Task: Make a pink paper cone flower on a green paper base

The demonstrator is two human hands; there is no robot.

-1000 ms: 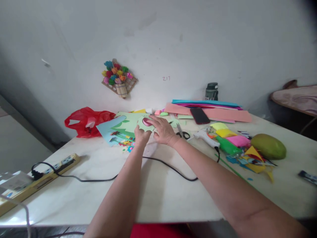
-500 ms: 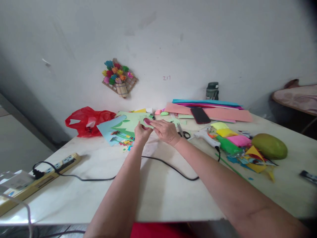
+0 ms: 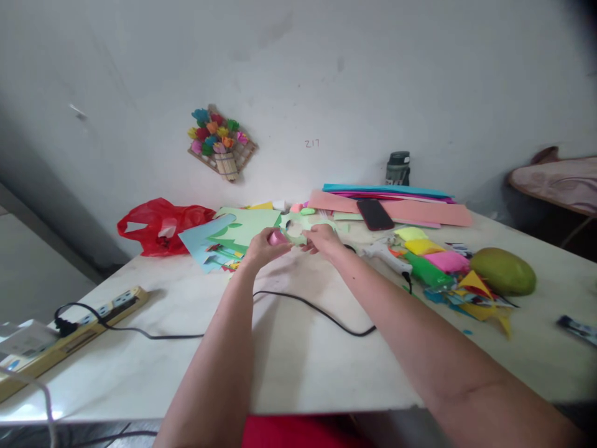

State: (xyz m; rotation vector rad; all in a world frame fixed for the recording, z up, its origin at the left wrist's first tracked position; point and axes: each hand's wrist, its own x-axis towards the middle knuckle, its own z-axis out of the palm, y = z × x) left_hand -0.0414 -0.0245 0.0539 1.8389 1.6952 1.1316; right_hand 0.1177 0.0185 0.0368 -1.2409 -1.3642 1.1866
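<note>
My left hand (image 3: 262, 247) is closed round a small pink paper piece (image 3: 277, 237) near the far middle of the white table (image 3: 289, 348). My right hand (image 3: 323, 239) pinches a light green paper cutout (image 3: 298, 225) with a round hole in it, held just right of the pink piece. Both hands hover a little above the tabletop, close together. Light green and blue paper sheets (image 3: 224, 236) lie just behind and left of my left hand.
A glue gun (image 3: 385, 254) and its black cord (image 3: 317, 311) lie right of my hands, scissors half hidden behind them. Coloured paper scraps (image 3: 443, 267), a green mango (image 3: 502, 271), a phone (image 3: 374, 214) on stacked sheets, a red bag (image 3: 161, 224) and a power strip (image 3: 79, 326) surround them.
The pink piece has come out of the green cutout: my left hand now holds the pink piece apart while my right hand holds the green cutout with an empty hole.
</note>
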